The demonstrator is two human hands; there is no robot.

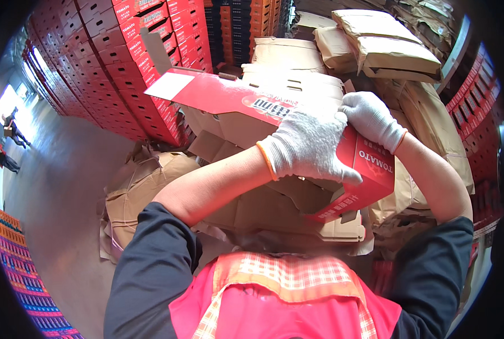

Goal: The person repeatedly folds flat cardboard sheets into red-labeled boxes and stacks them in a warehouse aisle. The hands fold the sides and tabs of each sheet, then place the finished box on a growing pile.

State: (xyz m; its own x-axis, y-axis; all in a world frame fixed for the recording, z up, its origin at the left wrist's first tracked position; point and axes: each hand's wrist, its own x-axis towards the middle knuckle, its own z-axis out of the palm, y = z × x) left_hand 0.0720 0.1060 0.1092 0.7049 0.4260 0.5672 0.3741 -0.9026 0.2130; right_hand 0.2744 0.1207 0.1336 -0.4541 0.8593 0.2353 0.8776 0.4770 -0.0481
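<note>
Gray concrete floor (71,186) stretches away to the left of a part-folded red carton (229,99), which lies tilted before the person, brown inner side showing. Left hand (314,141), in a white glove, lies over the carton's near right corner, thumb spread wide from the fingers; whether it pinches the cardboard cannot be told. Right hand (373,116), also gloved, is closed with curled fingers on that corner's upper edge. Just left of the carton sits a tied brown bundle (144,183); beyond it to the left rises a red carton stack (110,68); beyond it to the right lie brown packages (398,56).
</note>
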